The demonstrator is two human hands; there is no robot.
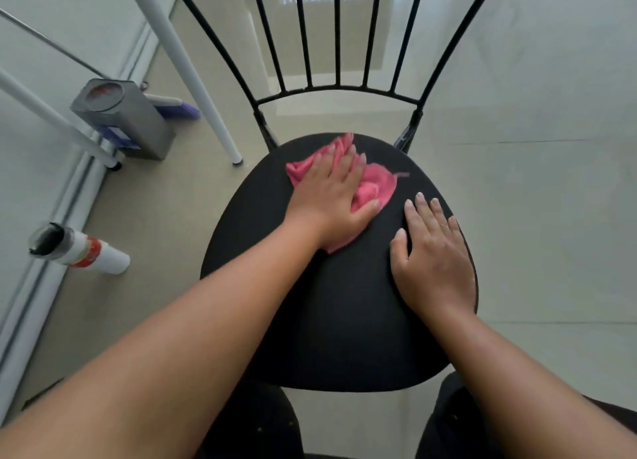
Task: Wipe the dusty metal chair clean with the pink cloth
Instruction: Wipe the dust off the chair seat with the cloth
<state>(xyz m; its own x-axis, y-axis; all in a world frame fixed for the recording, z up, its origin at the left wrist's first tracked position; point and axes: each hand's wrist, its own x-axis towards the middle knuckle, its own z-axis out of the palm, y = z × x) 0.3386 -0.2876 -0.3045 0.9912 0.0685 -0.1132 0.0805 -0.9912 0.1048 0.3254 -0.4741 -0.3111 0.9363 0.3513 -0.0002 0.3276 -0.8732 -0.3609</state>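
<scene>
1. The black metal chair (339, 89) stands on a pale tiled floor (537, 189), its slatted backrest away from the person and its dark rounded seat (310, 307) below the camera.
2. The pink cloth (378, 187) lies bunched on the far half of the seat, near the backrest.
3. The left hand (329, 196) lies palm down on the cloth, fingers stretched out flat and pressing it to the seat; the thumb rests on the cloth's near fold. It grips nothing.
4. The right hand (432, 257) lies flat on the right side of the seat, fingers straight and slightly spread, just beside the cloth but not touching it.
5. To the left, on the floor, a grey box-shaped appliance (127, 124) stands near a white slanted leg (193, 72).
6. A white bottle with a dark cap (82, 250) lies on its side by the wall.
7. The cloth's edges and the left fingertips look blurred.
</scene>
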